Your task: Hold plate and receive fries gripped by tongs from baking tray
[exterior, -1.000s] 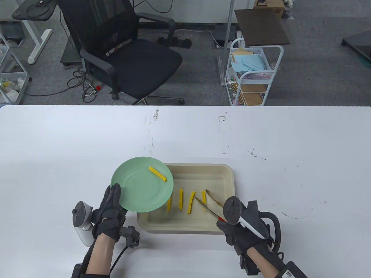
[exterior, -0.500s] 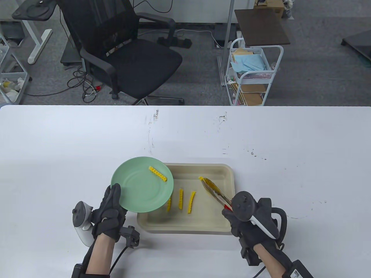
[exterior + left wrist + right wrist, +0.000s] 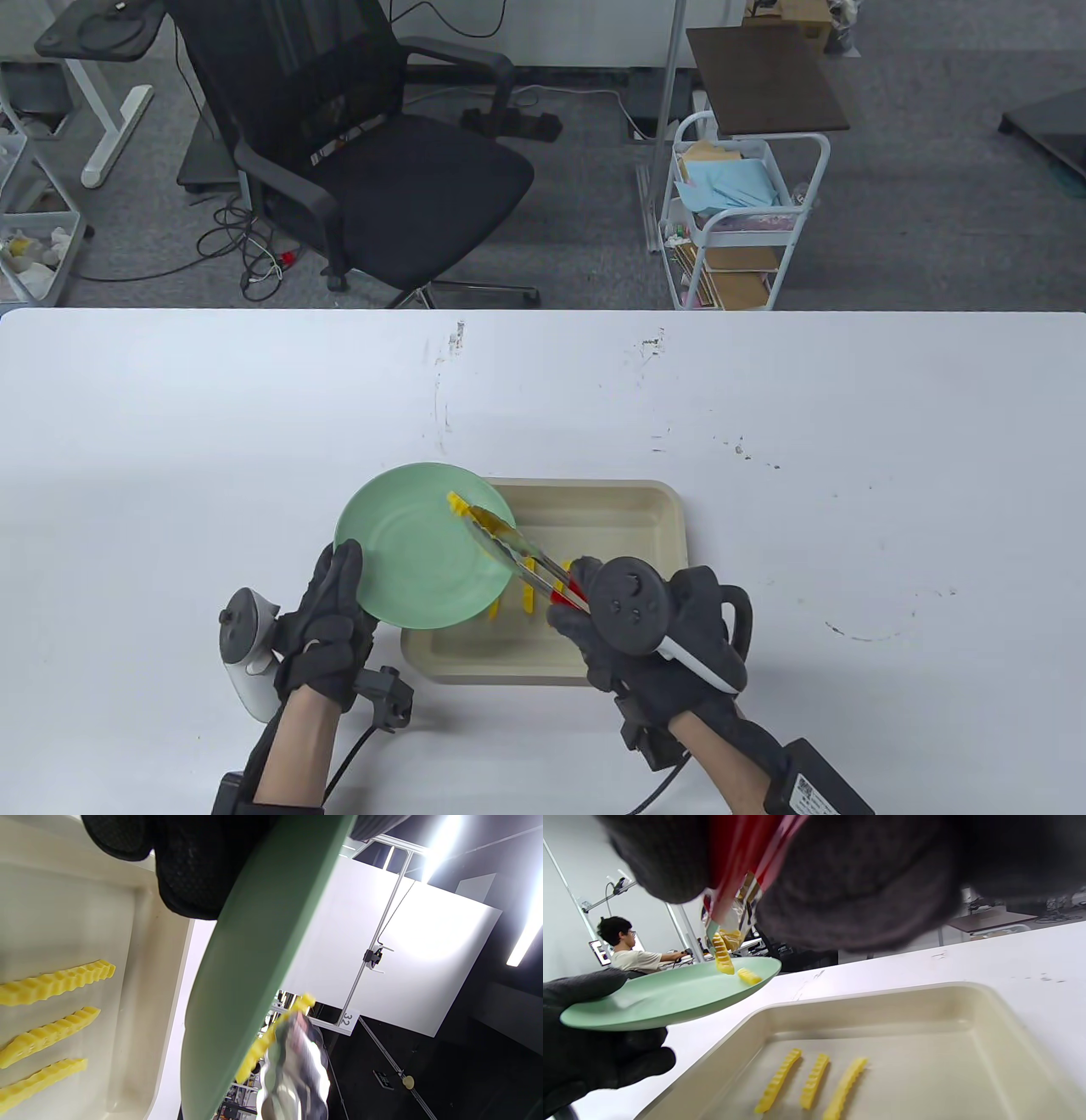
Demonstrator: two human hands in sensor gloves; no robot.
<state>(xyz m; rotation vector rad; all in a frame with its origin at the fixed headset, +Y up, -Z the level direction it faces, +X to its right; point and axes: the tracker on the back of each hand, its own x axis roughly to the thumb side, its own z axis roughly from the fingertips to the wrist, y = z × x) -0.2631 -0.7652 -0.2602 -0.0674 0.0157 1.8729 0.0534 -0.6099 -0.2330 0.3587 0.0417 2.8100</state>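
My left hand (image 3: pixel 327 628) grips the near-left rim of a round green plate (image 3: pixel 407 552) and holds it above the left end of the beige baking tray (image 3: pixel 653 518). My right hand (image 3: pixel 645 628) grips metal tongs (image 3: pixel 509 543) with red handles. The tongs pinch a yellow crinkle fry (image 3: pixel 722 959) over the plate's far right part, beside another fry (image 3: pixel 749 976) lying on the plate. Three fries (image 3: pixel 810 1082) lie side by side in the tray. In the left wrist view the plate (image 3: pixel 254 955) is seen edge-on, with the tong tip (image 3: pixel 292 1069) and fry (image 3: pixel 271 1035) beyond it.
The white table (image 3: pixel 848 424) spreads around the tray, with scuff marks (image 3: pixel 653 344) toward its far edge. A black office chair (image 3: pixel 356 144) and a white cart (image 3: pixel 738 221) stand beyond the table's far side.
My right hand has lifted one fry out of the tray with the tongs and carried it left over the plate. The plate has shifted slightly toward the right.
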